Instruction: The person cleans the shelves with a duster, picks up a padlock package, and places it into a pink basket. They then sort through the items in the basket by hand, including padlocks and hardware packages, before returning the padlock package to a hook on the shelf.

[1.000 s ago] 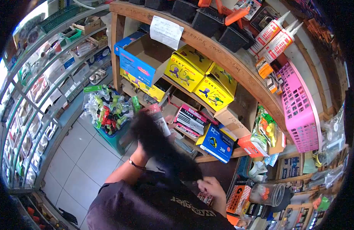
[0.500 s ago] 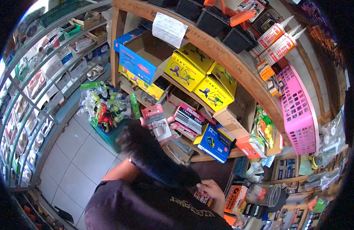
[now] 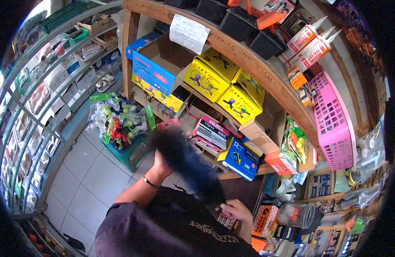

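My right hand (image 3: 236, 210), low and right of centre, is closed round the handle end of a dark feather duster (image 3: 189, 165). Blurred by motion, the duster slants up and left across my left hand (image 3: 162, 164). That hand is raised toward the shelf, with a bracelet at its wrist and its fingers largely covered. It holds a red-topped blister pack (image 3: 169, 124), of which only the upper edge shows beyond the feathers. Close by on the shelf lie black-and-pink Soligen boxes (image 3: 211, 130).
A green stool (image 3: 128, 159) bears bagged plastic taps (image 3: 120, 124). Yellow Sky bibcock boxes (image 3: 208, 79) and a blue 3M box (image 3: 238, 159) fill the wooden shelf. A pink basket (image 3: 334, 124) stands at right. A glass display rack (image 3: 39, 111) lines the left.
The duster has swept across the blister pack and now hides its front, which showed clearly before. My left hand has come into view below it. My right hand has barely shifted.
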### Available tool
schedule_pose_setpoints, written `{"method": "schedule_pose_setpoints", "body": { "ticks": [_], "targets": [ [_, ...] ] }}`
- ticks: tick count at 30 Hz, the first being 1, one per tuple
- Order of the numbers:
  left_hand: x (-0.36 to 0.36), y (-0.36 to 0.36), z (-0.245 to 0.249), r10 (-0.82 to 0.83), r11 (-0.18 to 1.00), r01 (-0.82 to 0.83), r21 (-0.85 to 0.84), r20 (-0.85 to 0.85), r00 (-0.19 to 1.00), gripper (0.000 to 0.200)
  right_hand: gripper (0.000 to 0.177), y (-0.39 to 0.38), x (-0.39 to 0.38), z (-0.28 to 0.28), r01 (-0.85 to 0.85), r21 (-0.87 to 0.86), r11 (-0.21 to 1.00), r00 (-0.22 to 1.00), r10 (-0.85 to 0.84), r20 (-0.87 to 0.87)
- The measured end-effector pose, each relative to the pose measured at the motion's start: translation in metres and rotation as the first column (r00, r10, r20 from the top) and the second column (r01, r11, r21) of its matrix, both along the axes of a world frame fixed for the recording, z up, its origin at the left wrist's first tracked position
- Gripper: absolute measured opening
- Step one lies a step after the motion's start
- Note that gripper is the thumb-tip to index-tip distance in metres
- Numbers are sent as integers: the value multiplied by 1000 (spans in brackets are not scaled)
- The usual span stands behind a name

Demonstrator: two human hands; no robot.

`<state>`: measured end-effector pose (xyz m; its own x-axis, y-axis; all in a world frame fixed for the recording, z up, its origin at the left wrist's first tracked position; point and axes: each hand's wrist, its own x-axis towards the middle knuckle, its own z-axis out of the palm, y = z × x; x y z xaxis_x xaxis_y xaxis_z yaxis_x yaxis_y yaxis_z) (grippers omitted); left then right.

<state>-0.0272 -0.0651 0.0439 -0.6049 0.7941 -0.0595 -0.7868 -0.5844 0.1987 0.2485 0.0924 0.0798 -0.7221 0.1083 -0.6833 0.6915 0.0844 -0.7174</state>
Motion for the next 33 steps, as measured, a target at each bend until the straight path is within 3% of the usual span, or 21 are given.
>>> {"method": "schedule_pose_setpoints", "body": {
  "ticks": [1, 2, 4, 5, 6, 8, 10, 12, 13, 14, 16, 18, 20, 22, 23, 24, 26, 27, 28, 31, 33],
  "targets": [
    [-1, -3, -6, 9, 993, 2, 119, -89, 996, 74, 26, -1, 2, 0, 7, -2, 1000, 1000, -7, 1],
    [1, -1, -11, 52, 991, -47, 129, -37, 998, 72, 30, -3, 3, 1, 40, 72, 997, 997, -35, -68],
    [1, 0, 2, 70, 997, -70, -28, 32, 997, 70, 38, -8, 5, 2, 84, 146, 986, 989, -64, -133],
    [2, -3, 9, 38, 991, -29, -127, 69, 997, 69, 38, -13, 2, 3, 212, 122, 970, 977, -206, -60],
    [-9, -6, 0, -132, 906, 135, 401, -35, 991, 66, 37, -15, 1, 4, 336, 111, 935, 940, -340, 15],
    [2, 4, -12, -6, 1000, 5, 4, 93, 996, 63, 37, -14, 8, 5, 264, 101, 959, 965, -263, -21],
    [-3, 10, -34, -87, 902, 112, 417, -77, 993, 56, 38, -11, 13, 12, 73, 77, 994, 997, -75, 30],
    [3, 13, -48, -121, 945, 122, 302, -23, 992, 55, 38, -11, 14, 2, 115, 84, 990, 993, -117, 22],
    [5, 9, -32, 14, 999, -15, -33, -29, 999, 52, 37, -11, 13, -5, 180, 91, 980, 984, -177, -33],
    [8, 4, -14, 30, 953, 12, -303, 135, 990, 47, 37, -13, 12, -9, 244, 93, 965, 968, -236, -87],
    [9, 2, -27, 97, 981, -92, -173, 20, 995, 44, 37, -18, 2, 2, 230, 78, 970, 973, -229, -16],
    [6, -1, -27, 209, 958, -215, -188, -50, 977, 41, 37, -9, 4, 2, -18, 49, 999, 1000, 18, -3],
    [5, -8, -16, 376, 874, -399, -278, -134, 917, 38, 34, -11, 0, 2, -29, 78, 997, 999, 31, -19],
    [1, -12, -11, 500, 767, -540, -346, -205, 841, 35, 29, -24, -12, 4, 308, -191, 932, 941, -328, -80],
    [-3, -15, -25, 467, 813, -509, -284, -205, 860, 36, 26, -28, -16, 3, 368, -332, 869, 916, -400, -31],
    [-4, -22, -23, 401, 861, -444, -248, -204, 893, 39, 26, -29, -17, -4, 359, -336, 871, 921, -389, -24],
    [-6, -26, -37, 361, 907, -386, -170, -161, 919, 44, 28, -30, -20, -20, 243, -198, 950, 962, -262, -72],
    [-6, -26, -36, 291, 950, -291, -110, -11, 957, 40, 30, -33, -26, -20, 144, -67, 987, 985, -149, -91],
    [-7, -25, -34, 201, 980, -199, -31, 130, 971, 36, 30, -36, -32, -18, 137, -69, 988, 986, -143, -90],
    [-5, -21, -75, 141, 986, -146, -77, -64, 988, 34, 29, -37, -36, -18, -29, 30, 999, 998, 31, -55],
    [-2, -30, -70, 66, 973, -46, 225, -82, 995, 39, 29, -31, -35, -31, -18, -21, 1000, 994, 16, -107]
  ]
}}
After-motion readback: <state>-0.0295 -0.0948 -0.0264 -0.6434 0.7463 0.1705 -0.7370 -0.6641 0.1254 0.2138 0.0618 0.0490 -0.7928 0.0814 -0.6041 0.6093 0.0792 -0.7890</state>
